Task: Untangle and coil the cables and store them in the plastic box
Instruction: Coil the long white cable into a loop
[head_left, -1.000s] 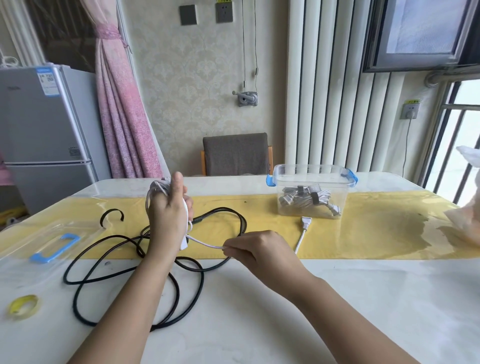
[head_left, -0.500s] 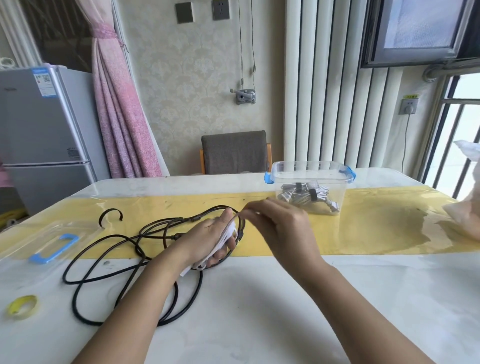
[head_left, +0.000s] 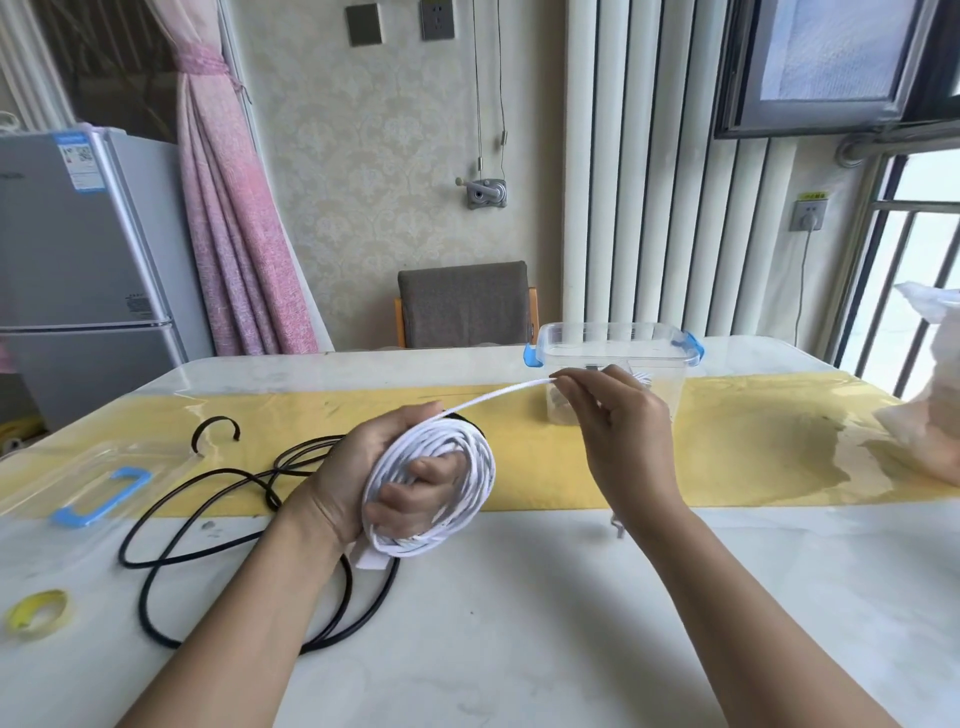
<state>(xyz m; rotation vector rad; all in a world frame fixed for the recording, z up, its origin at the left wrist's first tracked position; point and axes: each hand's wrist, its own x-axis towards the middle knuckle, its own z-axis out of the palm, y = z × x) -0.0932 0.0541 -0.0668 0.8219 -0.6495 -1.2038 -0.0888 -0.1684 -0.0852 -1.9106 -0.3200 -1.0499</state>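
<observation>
White cable (head_left: 467, 457) is wound in a thick coil round the left hand (head_left: 348, 467). Its fingers (head_left: 415, 499) curl through the middle and hold the coil above the worktop (head_left: 519, 623). One taut strand runs off the coil toward 2 o'clock to the right hand (head_left: 618, 431), where thumb and fingertips pinch it and the other fingers are loosely bent.

Just behind that hand, at 12 o'clock from it, stands the clear box (head_left: 670, 364) with blue clips. It is open and partly hidden by the hand; pale cables show inside, too blurred to make out.

Black cable (head_left: 145, 613) sprawls in loose loops on the worktop at 9 o'clock of the coil, passing beneath the left wrist. Further toward 9 o'clock lies the clear lid (head_left: 98, 493) with a blue handle, and at 8 o'clock a yellow tape roll (head_left: 36, 613).

A yellow runner (head_left: 753, 457) crosses the worktop under the box. A pale bag (head_left: 930, 415) sits at the 3 o'clock edge. A grey chair (head_left: 465, 304) stands beyond the far side.
</observation>
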